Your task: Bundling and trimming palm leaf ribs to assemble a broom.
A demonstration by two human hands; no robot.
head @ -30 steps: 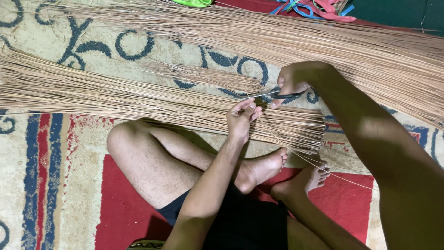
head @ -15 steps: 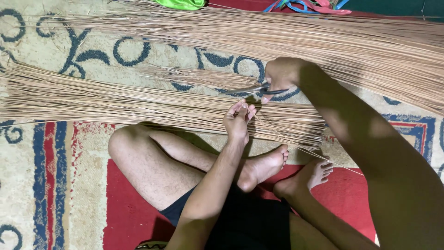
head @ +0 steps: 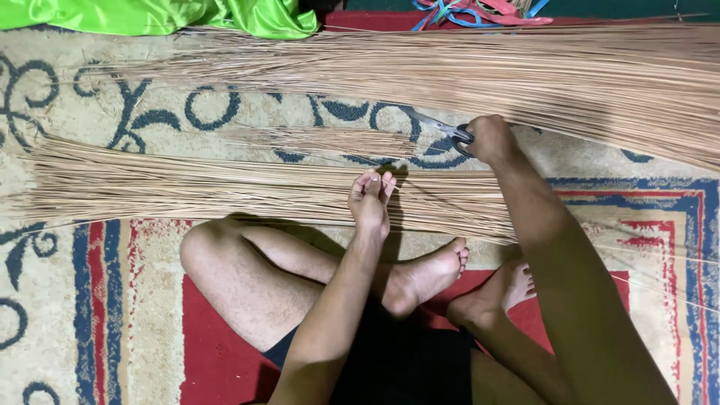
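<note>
Best done by pinching just a few strands between the left hand [head: 370, 196] fingertips at frame centre, pressed against the near bundle of thin sticks [head: 225, 187], while keeping the scissors [head: 442, 129], clenched in the closed right hand [head: 491, 139] right of centre, pointed away from those fingers. Stiff, dry, tan, needle-thin ribs, laid in long flat sheaves across a looped, patterned carpet [head: 112, 300]; larger sheaf [head: 525, 75] along the top, glossy green cloth [head: 150, 13] upper left.
</note>
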